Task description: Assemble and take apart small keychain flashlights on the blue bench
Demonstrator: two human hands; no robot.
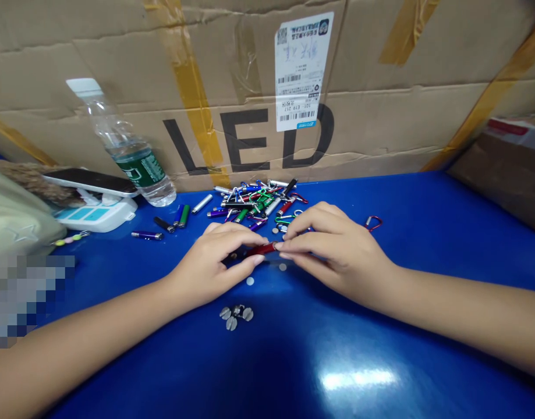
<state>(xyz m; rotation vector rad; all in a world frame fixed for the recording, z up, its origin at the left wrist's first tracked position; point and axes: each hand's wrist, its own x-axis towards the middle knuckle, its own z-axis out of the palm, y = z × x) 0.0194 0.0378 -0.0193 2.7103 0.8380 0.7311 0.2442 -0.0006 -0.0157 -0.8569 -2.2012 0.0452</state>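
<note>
My left hand is closed round a small red metal flashlight tube, thumb below and fingers above. At the tube's right end, my right hand has its thumb and fingertips pinched together. Whatever lies between those fingertips is too small and covered to make out. Close below the hands lie a small silver disc and another round disc, which look like button cells. Nearer to me sits a little cluster of grey grooved round caps.
Behind the hands is a pile of coloured mini flashlights with carabiners. A red carabiner lies to the right. At left are several loose tubes, a water bottle, a power strip and a phone. A cardboard box walls the back.
</note>
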